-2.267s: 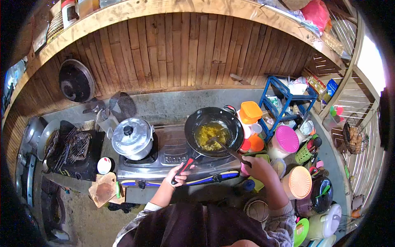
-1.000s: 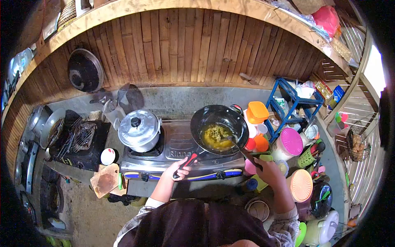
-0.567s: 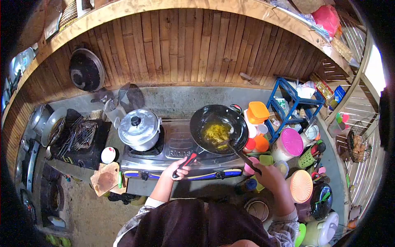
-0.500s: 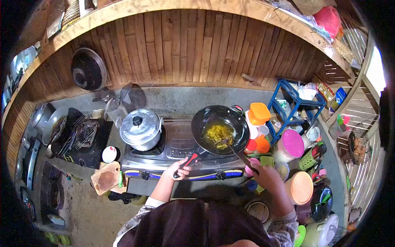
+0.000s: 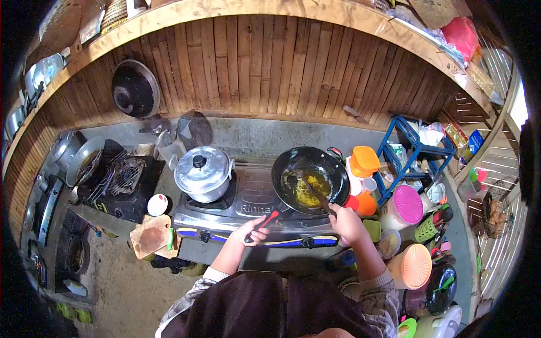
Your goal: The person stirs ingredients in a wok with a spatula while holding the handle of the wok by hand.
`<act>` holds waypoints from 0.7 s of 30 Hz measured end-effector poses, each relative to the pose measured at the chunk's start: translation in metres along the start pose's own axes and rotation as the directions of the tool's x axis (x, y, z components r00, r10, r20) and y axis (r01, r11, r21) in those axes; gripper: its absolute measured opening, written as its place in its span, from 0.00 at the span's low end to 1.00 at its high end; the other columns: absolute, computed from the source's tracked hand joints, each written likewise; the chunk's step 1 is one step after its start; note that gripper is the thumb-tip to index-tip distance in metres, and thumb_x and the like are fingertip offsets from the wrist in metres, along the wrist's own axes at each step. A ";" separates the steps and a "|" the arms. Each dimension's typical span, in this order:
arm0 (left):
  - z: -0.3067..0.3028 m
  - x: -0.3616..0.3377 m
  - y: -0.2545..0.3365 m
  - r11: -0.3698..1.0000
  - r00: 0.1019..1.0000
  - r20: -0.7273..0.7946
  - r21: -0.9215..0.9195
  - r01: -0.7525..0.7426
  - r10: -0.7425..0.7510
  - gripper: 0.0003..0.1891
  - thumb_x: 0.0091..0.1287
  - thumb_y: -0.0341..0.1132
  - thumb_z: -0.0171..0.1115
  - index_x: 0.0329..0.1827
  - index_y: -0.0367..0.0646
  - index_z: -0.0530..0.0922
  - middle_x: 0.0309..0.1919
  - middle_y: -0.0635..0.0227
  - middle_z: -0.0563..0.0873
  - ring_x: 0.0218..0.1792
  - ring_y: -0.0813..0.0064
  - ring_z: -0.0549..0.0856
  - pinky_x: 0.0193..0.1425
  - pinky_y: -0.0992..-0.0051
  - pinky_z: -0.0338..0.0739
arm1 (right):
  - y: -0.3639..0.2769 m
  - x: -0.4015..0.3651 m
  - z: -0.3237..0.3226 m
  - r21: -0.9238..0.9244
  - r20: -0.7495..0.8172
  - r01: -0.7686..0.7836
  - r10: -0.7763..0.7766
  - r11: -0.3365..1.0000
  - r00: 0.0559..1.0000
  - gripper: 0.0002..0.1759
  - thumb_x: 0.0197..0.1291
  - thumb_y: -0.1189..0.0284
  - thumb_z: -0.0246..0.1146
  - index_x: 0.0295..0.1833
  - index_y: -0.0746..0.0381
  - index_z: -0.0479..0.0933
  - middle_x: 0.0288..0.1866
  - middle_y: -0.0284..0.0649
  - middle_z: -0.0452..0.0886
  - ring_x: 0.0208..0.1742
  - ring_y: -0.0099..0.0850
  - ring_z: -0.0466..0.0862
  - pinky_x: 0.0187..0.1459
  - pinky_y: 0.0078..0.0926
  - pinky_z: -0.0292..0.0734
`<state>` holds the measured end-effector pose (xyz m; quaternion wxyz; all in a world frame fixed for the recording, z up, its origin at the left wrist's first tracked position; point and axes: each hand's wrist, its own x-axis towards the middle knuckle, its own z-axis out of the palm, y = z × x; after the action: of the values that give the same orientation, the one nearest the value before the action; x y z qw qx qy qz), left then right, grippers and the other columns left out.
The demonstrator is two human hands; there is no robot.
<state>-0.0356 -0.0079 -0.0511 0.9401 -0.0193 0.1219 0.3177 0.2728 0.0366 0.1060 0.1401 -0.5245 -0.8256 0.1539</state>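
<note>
A black wok [image 5: 337,177] rests on the right burner of the gas stove [image 5: 256,194]. Yellow shredded-looking food [image 5: 307,195] lies in oil at its bottom. My left hand [image 5: 249,231] is closed around the wok's red and black handle [image 5: 271,217], in front of the stove. With my right hand [image 5: 345,221], at the wok's near right edge, I grip a dark spatula [image 5: 322,201]. The spatula slants down into the wok, and its tip is hard to make out among the food and oil.
Left of the wok, a lidded aluminium pot [image 5: 204,174] stands on the other burner. Close on the right are an orange container [image 5: 364,161], a blue rack [image 5: 415,147] and a pink-lidded jar [image 5: 407,204]. A cutting board [image 5: 152,236] lies left of the stove.
My right hand has moved up and left to the wok's edge, pushing the spatula farther in. The yellow food has shifted toward the near side. My left hand keeps its grip.
</note>
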 end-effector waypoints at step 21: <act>0.000 0.004 -0.001 0.999 0.996 0.088 0.001 0.033 -0.033 0.23 0.70 0.51 0.45 0.63 0.50 0.62 0.19 0.74 0.68 0.11 0.87 0.64 0.09 0.89 0.55 | 0.031 -0.043 -0.023 0.029 -0.072 0.131 -0.129 0.991 0.989 0.18 0.54 0.69 0.58 0.50 0.63 0.75 0.42 0.55 0.79 0.42 0.52 0.79 0.44 0.45 0.76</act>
<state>-0.0320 -0.0067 -0.0522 0.9498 -0.0074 0.0799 0.3025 0.3252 0.0127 0.1118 0.1874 -0.4722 -0.8499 0.1397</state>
